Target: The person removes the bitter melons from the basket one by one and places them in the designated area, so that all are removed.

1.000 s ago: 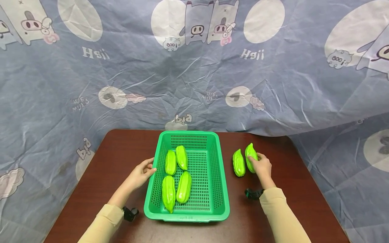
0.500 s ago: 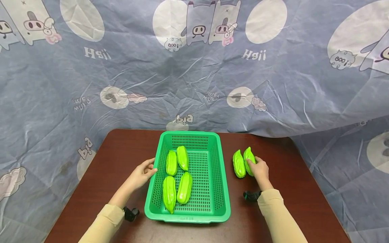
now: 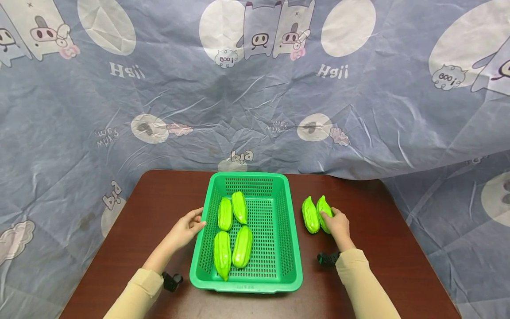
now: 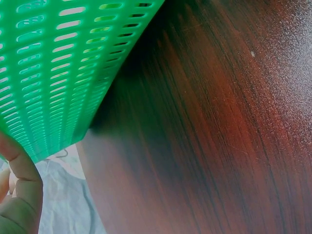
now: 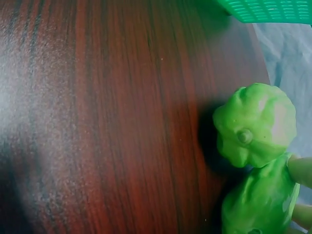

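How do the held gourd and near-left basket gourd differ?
The held gourd is in the right grip, outside the basket; the near-left gourd lies inside, unheld. In the head view, the held gourd's tip points up, the near-left gourd's down. Both are green and ridged.

Shiny plastic, grained wood and creased cloth before me
The basket (image 3: 285, 239) looks like smooth, lightly shiny plastic; the vegetables (image 3: 311, 215) are glossy and ridged, the table (image 3: 378, 230) sheeny grained wood, the curtain (image 3: 223, 110) wrinkled cloth, my sleeves (image 3: 364, 279) matt cloth.
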A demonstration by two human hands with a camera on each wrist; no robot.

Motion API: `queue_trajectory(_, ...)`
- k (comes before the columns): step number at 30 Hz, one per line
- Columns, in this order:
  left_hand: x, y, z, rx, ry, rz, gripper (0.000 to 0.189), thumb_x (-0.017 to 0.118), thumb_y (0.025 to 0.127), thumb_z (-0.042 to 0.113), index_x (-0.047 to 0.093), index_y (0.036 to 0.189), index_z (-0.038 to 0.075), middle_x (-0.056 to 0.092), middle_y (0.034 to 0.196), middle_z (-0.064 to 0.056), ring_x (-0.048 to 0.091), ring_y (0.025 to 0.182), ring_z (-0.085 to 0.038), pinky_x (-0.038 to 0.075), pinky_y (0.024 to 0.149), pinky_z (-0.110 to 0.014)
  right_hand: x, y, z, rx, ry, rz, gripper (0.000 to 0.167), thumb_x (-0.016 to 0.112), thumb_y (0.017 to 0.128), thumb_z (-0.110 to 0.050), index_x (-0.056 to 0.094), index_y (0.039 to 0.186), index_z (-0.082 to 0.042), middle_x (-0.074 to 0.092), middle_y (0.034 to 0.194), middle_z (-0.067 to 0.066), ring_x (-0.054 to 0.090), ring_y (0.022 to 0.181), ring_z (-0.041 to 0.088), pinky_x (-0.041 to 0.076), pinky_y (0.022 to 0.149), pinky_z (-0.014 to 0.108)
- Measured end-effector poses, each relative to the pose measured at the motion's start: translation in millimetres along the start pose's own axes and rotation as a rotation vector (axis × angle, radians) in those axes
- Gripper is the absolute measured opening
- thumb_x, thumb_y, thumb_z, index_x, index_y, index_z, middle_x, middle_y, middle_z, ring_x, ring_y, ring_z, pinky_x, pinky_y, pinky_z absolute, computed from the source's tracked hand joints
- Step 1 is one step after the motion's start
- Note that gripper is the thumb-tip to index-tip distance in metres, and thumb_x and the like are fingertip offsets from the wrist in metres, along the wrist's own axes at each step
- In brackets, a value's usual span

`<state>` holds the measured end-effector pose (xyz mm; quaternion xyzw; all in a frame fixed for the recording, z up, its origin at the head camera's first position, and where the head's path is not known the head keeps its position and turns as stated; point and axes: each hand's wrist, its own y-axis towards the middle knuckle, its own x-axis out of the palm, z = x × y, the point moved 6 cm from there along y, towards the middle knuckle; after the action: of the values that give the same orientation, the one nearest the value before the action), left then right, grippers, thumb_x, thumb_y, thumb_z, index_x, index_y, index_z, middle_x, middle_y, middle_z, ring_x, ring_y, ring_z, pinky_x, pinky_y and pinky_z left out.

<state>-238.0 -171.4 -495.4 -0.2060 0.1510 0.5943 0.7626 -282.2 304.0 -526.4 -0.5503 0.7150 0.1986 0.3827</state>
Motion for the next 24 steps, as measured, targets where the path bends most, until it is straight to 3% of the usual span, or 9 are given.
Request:
queue_trajectory(5,-0.4,-0.2,0.7,0.002,0.001,-0.002,0.059,0.057,0.102,0.016,0.031,0.153,0.002,0.05,0.126,-0.021,0.052,0.081,-0.017,0.044,0.065,-0.028,-1,-1.8,0,-0.004,0.016,0.003,0.065,0.054,0.099,-0.029,0.037,0.144,0.014,0.04,0.144,0.035,0.037,0.134,0.051,0.032,0.111,0.057)
queue_trajectory(13,-1.1,-1.4,1.2,0.005,0.018,-0.008,0.06,0.057,0.102,0.018,0.03,0.153,0.002,0.05,0.129,-0.022,0.056,0.096,-0.02,0.047,0.072,-0.03,-12,-3.8,-5,0.003,0.082,0.061,0.063,0.057,0.098,-0.031,0.04,0.143,0.01,0.046,0.138,0.034,0.04,0.128,0.051,0.033,0.108,0.057)
queue_trajectory(17,-2.1,-1.4,-0.1,0.003,0.015,-0.017,0.061,0.057,0.102,0.019,0.03,0.154,0.002,0.05,0.128,-0.021,0.055,0.092,-0.019,0.045,0.07,-0.03,-26,-9.9,-23,-0.017,0.139,0.117,0.059,0.058,0.098,-0.03,0.043,0.143,0.006,0.045,0.14,0.031,0.037,0.129,0.05,0.03,0.109,0.059)
queue_trajectory(24,-1.7,-1.4,1.0,0.003,0.001,-0.028,0.061,0.056,0.102,0.017,0.029,0.154,0.001,0.049,0.123,-0.019,0.051,0.084,-0.019,0.044,0.067,-0.029,-46,-26.0,-77,-0.135,0.185,0.159,0.051,0.059,0.099,-0.033,0.054,0.136,0.002,0.055,0.136,0.025,0.049,0.127,0.04,0.04,0.105,0.053)
